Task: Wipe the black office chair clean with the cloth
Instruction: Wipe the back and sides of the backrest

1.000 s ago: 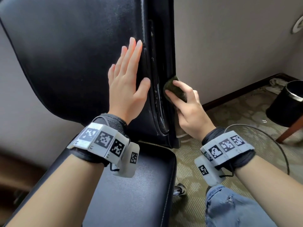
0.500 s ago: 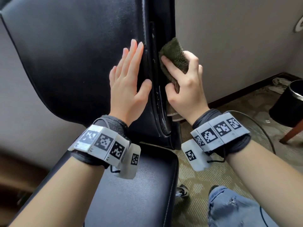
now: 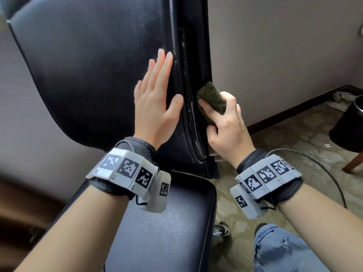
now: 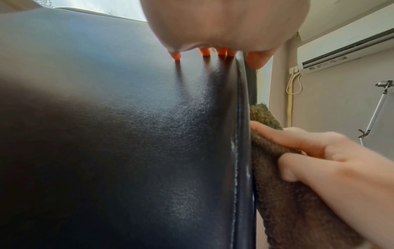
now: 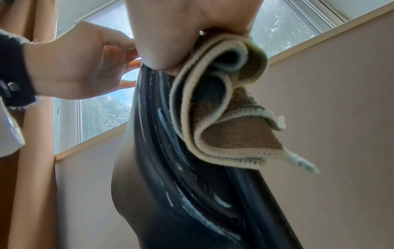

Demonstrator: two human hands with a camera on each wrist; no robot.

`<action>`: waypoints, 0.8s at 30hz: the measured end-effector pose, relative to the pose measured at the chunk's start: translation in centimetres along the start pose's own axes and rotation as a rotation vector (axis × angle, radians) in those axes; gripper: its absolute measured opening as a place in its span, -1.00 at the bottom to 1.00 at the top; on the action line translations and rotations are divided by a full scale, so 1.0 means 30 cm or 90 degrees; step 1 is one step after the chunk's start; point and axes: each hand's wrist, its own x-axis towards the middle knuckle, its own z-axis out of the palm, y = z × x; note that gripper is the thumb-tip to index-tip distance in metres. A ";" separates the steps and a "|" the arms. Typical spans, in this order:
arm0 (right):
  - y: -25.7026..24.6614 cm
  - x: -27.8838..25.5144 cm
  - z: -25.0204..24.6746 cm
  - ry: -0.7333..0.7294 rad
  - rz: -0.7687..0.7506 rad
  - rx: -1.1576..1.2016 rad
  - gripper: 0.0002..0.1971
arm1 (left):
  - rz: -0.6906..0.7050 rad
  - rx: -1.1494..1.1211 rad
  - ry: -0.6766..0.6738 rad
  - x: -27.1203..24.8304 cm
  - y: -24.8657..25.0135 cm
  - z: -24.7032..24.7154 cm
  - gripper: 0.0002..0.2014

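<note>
The black office chair's backrest (image 3: 94, 71) stands upright ahead of me, with its padded seat (image 3: 163, 228) below. My left hand (image 3: 157, 99) lies flat on the backrest front near its right edge, fingers straight; the fingertips (image 4: 204, 51) press the leather (image 4: 127, 134). My right hand (image 3: 224, 122) grips a folded dark olive cloth (image 3: 212, 97) and holds it against the backrest's narrow side edge (image 3: 188, 107), about halfway up. Beside the seam runs the cloth (image 4: 277, 176), and its cream-hemmed folds (image 5: 215, 107) hang below my palm against the streaked edge (image 5: 192, 176).
A beige wall (image 3: 275, 55) stands close behind the chair on the right. On the patterned carpet sit a black bin (image 3: 347, 124) and a wooden furniture leg (image 3: 353, 163) at far right. A cable (image 3: 324, 169) loops over the floor. My jeans-clad knee (image 3: 280, 250) is at bottom right.
My right hand slid the cloth up the backrest's side edge and has now come back down to about mid-height. The left hand has stayed flat on the backrest.
</note>
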 end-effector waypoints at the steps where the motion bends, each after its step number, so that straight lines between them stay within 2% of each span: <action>1: 0.010 -0.002 -0.001 -0.001 -0.012 0.009 -0.38 | -0.003 0.007 0.000 0.000 0.001 0.001 -0.29; 4: 0.040 0.005 -0.019 0.015 -0.016 0.152 -0.39 | -0.002 0.025 -0.003 -0.001 0.006 0.000 -0.29; 8: 0.040 0.042 -0.047 0.157 0.044 0.287 -0.39 | -0.011 0.066 -0.006 0.007 0.009 0.004 -0.27; 10: 0.029 0.073 -0.055 0.192 0.080 0.332 -0.39 | -0.007 0.101 -0.007 0.008 0.006 0.010 -0.25; 14: 0.018 0.126 -0.037 0.184 0.043 0.347 -0.40 | -0.008 0.163 -0.010 0.020 -0.011 0.018 -0.23; 17: 0.034 0.135 -0.009 0.174 0.057 0.379 -0.39 | -0.025 0.185 -0.005 0.041 -0.026 0.025 -0.23; 24: 0.086 0.141 0.059 0.046 0.070 0.407 -0.38 | -0.079 0.181 0.015 0.080 -0.070 0.031 -0.22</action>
